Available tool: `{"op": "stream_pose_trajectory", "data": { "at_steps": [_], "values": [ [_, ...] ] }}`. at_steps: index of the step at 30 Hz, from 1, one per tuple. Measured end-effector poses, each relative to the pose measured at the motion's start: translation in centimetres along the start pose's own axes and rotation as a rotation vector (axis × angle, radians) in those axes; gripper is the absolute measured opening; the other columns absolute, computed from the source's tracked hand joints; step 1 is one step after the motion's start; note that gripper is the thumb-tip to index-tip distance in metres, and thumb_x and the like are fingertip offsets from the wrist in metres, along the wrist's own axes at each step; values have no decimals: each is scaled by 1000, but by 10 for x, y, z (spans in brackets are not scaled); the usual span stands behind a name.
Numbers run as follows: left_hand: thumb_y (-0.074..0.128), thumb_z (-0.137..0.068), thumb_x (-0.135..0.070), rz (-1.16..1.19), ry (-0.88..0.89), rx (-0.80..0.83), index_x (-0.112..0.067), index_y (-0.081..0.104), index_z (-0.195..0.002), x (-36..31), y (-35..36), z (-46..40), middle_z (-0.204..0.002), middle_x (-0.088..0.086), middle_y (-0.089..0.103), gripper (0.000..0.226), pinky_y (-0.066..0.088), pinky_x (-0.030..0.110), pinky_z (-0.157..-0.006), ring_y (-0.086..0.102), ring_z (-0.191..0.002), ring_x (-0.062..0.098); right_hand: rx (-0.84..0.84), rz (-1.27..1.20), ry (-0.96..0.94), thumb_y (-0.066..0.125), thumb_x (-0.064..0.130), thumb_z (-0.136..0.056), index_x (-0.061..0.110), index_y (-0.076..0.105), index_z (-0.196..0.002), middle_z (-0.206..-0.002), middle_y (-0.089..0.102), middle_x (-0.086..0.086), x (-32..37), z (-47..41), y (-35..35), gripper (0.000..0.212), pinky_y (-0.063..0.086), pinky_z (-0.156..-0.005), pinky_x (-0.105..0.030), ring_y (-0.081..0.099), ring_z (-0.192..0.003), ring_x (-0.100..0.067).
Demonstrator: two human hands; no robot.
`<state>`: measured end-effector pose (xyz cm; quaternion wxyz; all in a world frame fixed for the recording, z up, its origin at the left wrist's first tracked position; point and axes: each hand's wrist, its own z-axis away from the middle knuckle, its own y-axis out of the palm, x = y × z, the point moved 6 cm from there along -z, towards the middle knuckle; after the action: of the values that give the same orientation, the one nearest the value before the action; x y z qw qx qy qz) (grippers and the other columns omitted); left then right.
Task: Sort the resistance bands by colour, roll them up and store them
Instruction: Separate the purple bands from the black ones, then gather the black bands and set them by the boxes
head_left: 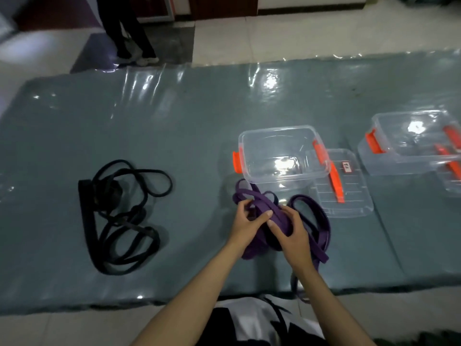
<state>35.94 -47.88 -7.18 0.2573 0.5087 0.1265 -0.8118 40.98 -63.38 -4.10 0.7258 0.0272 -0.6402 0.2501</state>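
Purple resistance bands (309,221) lie tangled at lower centre of the frame, just below a clear box (282,156). Both forearms reach forward; the left hand (245,224) and right hand (290,231) curl their fingers around a purple strand.

Two tangles of bands are counted: one black heap (119,216) at the left and one purple heap (309,221) near the middle. Two clear boxes (282,153) (409,143) are seen, one loose lid (349,193), and possibly a second lid (451,178) at the far right.
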Motion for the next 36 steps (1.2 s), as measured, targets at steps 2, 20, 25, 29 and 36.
{"op": "stream_pose_trajectory", "data": {
  "at_steps": [2, 20, 25, 29, 36],
  "values": [
    [86, -83, -45, -119, -34, 60, -32, 61, -122, 7, 11, 0, -123, -4, 72, 48, 57, 23, -92, 70, -114, 13, -52, 17, 27, 77, 41, -93, 31, 55, -142, -128, 67, 18, -7, 0, -15, 55, 52, -99, -22, 64, -119, 1],
    [63, -101, -21, -983, 147, -61, -19, 48, -153, -24, -148, 29, -140, 11, 61, 54, 48, 45, -104, 59, -125, 34, -12, 775, -478, 78, 2, -77, 19, 72, -109, -126, 66, -3, 43, 4, 94, 37, 36, -113, -59, 58, -125, -28],
    [63, -100, -16, -889, 42, -392, -14, 62, -138, -31, -284, 41, -130, 11, 65, 38, 51, 46, -100, 60, -120, 33, 255, 746, -462, 79, -2, -75, 16, 74, -105, -109, 71, -3, 50, 14, 178, 35, 47, -95, -49, 68, -107, -32],
    [63, -101, -16, -809, -21, -565, -13, 64, -130, -29, -382, 47, -129, 11, 65, 30, 54, 50, -97, 63, -117, 34, 445, 735, -391, 73, 0, -86, 12, 74, -110, -114, 71, -5, 56, 20, 246, 27, 48, -96, -51, 66, -113, -33],
    [66, -99, -22, -870, -111, -438, -17, 55, -143, -13, -470, 26, -140, 14, 52, 45, 50, 43, -101, 55, -126, 36, 734, 748, -238, 73, 16, -95, 11, 55, -144, -142, 53, -12, 51, 22, 356, 53, 48, -105, -43, 57, -127, -33]
  ]
}}
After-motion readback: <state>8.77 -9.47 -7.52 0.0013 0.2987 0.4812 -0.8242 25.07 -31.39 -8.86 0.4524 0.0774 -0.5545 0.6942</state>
